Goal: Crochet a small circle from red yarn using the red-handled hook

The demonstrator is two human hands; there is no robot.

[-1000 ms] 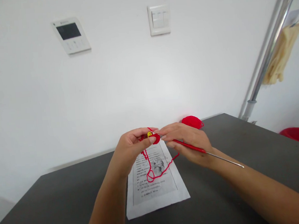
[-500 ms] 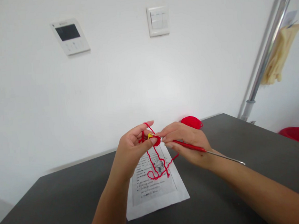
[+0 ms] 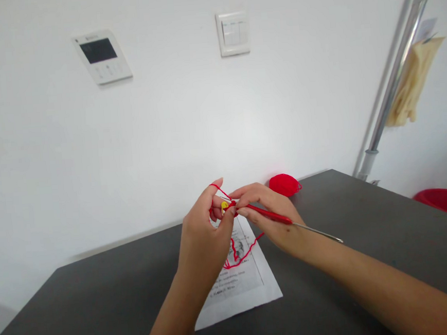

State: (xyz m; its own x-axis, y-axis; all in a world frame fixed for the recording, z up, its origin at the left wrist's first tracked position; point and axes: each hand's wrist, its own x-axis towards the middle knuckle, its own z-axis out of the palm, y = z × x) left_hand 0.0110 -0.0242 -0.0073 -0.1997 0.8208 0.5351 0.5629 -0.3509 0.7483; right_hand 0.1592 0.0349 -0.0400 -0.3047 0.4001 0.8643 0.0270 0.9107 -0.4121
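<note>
My left hand [image 3: 208,223] pinches a small red crochet piece [image 3: 234,204], mostly hidden by the fingers, with red yarn [image 3: 220,189] running over its raised index finger. A yellow stitch marker [image 3: 224,205] sits at the piece's left edge. Closed around a crochet hook [image 3: 276,216] with a red grip and metal shaft, my right hand [image 3: 267,203] holds its tip end against the piece. Loose red yarn [image 3: 243,259] trails below the hands over a printed sheet [image 3: 253,297].
A red yarn ball [image 3: 284,185] lies on the dark grey table [image 3: 113,300] near the wall. A metal pole [image 3: 394,71] with a yellow glove [image 3: 414,83] beside it stands at right, above a red basin or seat [image 3: 445,204].
My left hand has turned, covering more of the crochet piece and trailing yarn. My right hand has shifted slightly left, and the hook now lies closer in, its back end further left.
</note>
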